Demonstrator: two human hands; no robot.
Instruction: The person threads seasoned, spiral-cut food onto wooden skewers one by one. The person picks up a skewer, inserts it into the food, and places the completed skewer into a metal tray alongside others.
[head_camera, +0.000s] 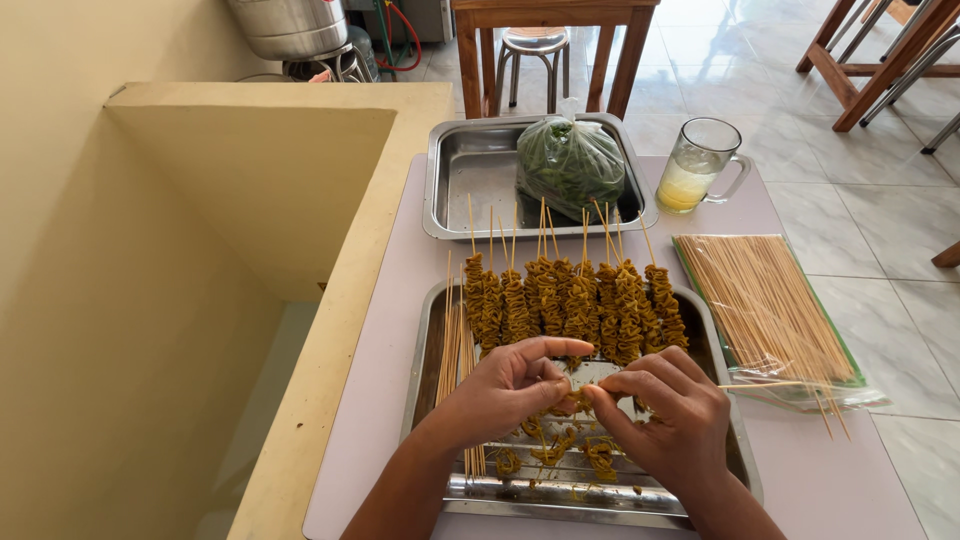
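a yellow-marinated meat strip sits pinched in the left hand over the near metal tray, while the right hand grips a bamboo skewer level, tip at the meat for piercing. finished skewers lean on the tray's far rim, sticks outward; spare sticks lie just right.

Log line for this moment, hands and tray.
left hand: pinching meat piece | right hand: holding skewer, tip at meat | over tray | finished skewers at tray's far end
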